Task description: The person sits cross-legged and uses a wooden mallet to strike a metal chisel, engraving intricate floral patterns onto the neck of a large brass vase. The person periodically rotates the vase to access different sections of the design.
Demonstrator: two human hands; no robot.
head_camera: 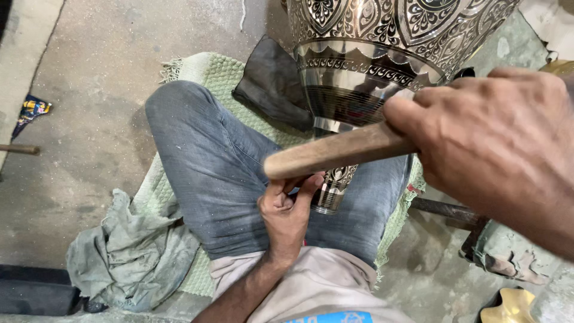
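Observation:
A large engraved metal vessel [382, 42], silver with dark floral patterns, lies across my lap and narrows to a slim neck [335, 188]. My left hand [287, 215] is closed by that neck, fingers curled; whether it holds a small tool I cannot tell. My right hand [496, 140] is raised close to the camera and grips a wooden handle [335, 152] that points left across the vessel. The handle's working end is hidden behind my hand.
I sit in blue jeans on a pale green woven mat [209, 72] over a concrete floor. A grey rag [131, 251] lies at the left, a dark cloth [272, 81] near the vessel, a metal bar [448, 212] at the right.

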